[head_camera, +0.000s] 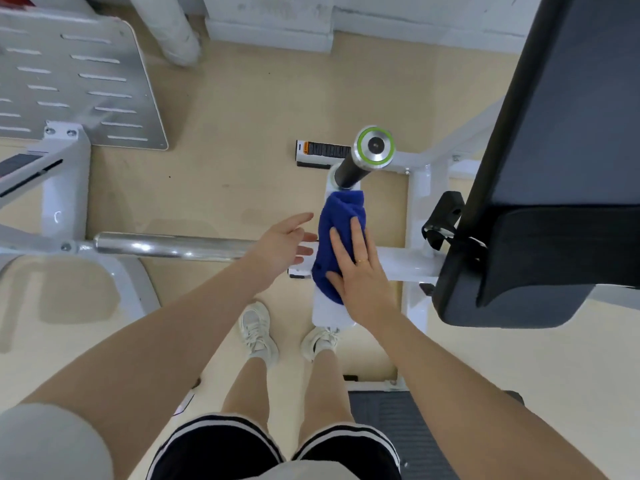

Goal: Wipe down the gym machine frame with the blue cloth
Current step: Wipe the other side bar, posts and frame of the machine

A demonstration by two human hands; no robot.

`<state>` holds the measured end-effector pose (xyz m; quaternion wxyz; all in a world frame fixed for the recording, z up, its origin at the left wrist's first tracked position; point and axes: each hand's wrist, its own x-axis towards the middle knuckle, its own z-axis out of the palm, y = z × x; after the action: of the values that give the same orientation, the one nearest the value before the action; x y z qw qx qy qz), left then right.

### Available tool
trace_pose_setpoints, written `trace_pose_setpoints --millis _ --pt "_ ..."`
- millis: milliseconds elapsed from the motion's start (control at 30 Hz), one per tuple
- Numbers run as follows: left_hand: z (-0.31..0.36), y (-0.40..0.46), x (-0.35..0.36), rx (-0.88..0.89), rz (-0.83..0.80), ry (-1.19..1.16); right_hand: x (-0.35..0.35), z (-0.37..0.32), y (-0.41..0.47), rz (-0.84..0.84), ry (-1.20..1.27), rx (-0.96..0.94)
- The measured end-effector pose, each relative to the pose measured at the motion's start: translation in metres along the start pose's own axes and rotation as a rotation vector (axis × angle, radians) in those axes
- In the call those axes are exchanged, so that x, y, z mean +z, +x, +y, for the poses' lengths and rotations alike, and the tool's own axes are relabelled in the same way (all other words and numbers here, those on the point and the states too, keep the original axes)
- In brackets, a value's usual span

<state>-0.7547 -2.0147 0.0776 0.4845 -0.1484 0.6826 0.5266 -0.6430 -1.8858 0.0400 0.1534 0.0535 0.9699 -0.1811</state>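
Blue cloth on white frame, right hand flat atop, left hand open beside

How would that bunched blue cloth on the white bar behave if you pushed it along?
The bunched blue terry cloth looks soft and floppy: it folds and drapes over the white metal frame bar. Under the flat right hand it would probably slide along, perhaps bunching further. It is likely light and not fragile.

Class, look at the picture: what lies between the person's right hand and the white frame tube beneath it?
In the head view, the blue cloth lies between them: the right hand presses flat on it, and the cloth drapes over the white frame tube.
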Motion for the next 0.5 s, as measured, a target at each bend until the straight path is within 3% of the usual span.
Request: trace_pose_setpoints --millis 167,300,400,500 --pt "0.006 0.005 0.008 -0.015 -0.048 -0.088 0.002 -0.019 0.014 0.065 0.274 0.209" --pt "0.006 0.004 0.015 0.005 -0.024 -0.030 0.012 -0.021 -0.028 0.071 0.375 0.181" --pt "0.003 0.007 0.020 0.007 -0.030 -0.064 -0.007 -0.015 0.008 -0.022 0.570 0.301" --pt "-0.003 0.007 0.024 -0.071 0.021 -0.245 -0.031 -0.011 0.063 0.041 0.872 0.418"
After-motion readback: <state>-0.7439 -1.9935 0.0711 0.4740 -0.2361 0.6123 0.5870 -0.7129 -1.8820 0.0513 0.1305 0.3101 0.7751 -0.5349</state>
